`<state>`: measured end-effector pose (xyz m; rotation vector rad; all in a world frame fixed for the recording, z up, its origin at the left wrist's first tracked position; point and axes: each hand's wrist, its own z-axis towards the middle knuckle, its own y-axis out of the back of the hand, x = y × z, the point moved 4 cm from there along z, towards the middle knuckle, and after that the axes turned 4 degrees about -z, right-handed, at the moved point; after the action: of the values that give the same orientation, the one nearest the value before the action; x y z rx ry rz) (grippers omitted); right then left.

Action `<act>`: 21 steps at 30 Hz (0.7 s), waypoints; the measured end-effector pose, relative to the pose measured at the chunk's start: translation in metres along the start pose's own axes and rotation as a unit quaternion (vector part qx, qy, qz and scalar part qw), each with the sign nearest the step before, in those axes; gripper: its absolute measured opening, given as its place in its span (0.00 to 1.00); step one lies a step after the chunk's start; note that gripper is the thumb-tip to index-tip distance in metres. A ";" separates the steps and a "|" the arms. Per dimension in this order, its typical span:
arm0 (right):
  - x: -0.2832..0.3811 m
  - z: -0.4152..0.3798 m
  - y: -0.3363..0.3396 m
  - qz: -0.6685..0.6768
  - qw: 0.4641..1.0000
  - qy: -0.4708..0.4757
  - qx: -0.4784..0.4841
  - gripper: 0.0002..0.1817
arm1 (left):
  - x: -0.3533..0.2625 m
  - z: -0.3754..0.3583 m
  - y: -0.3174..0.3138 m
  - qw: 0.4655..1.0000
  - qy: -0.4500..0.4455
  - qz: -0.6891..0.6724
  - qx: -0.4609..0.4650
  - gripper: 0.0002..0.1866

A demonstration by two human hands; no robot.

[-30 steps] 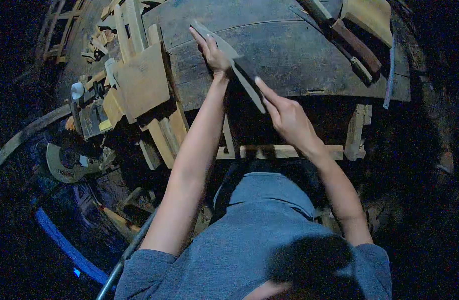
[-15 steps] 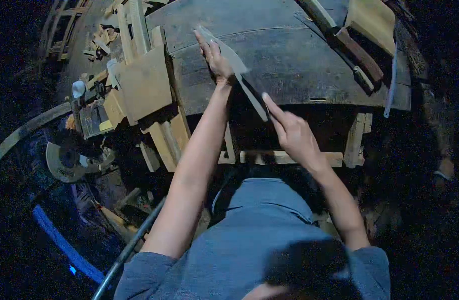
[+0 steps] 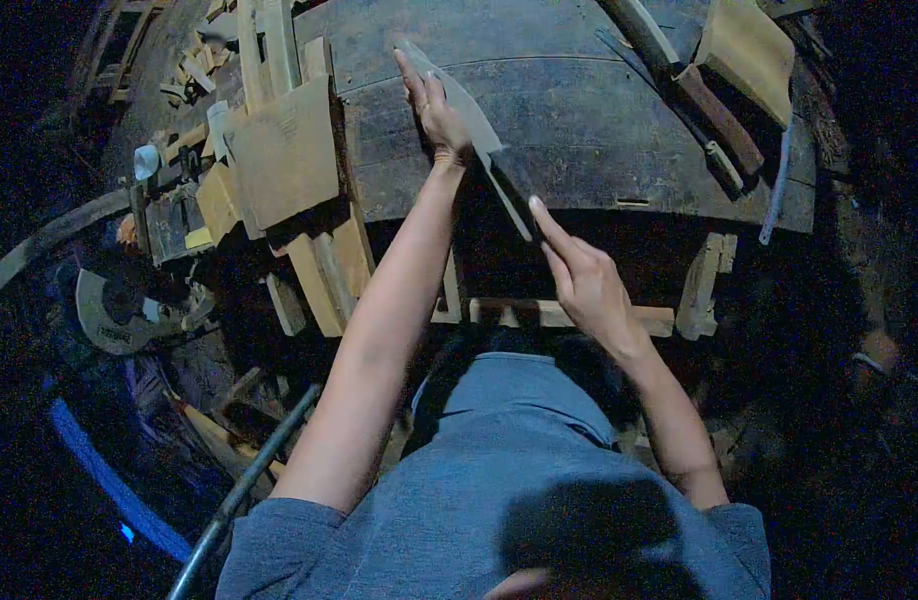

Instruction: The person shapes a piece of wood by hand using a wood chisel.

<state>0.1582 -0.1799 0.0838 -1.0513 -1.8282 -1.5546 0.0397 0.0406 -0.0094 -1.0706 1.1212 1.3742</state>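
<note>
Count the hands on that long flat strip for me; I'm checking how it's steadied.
2. The left hand presses its far part onto the workbench; the right hand meets the strip at its near end.

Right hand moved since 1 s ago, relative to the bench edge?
Yes. The right hand has dropped back from the bench edge toward the body, so only the fingertips reach the near end of the strip. The left hand still presses it.

I see a dark, worn plank surface under dim bluish light, wood offcuts stacked at its left, and shadowed floor all around.
</note>
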 end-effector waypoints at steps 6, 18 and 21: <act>-0.004 0.043 -0.009 0.049 0.998 0.035 -0.023 0.27 | -0.010 0.002 -0.004 1.000 -0.019 -0.011 -0.001 0.30; -0.009 0.039 -0.010 0.046 0.998 0.038 -0.024 0.29 | 0.003 0.005 -0.001 0.999 -0.043 0.026 -0.005 0.30; -0.009 -0.001 -0.005 0.029 0.999 0.023 -0.001 0.28 | 0.004 0.004 0.000 0.999 -0.022 0.023 -0.010 0.29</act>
<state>0.1594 -0.1830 0.0742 -1.0512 -1.7511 -1.5348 0.0392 0.0450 -0.0122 -1.0306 1.1083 1.4400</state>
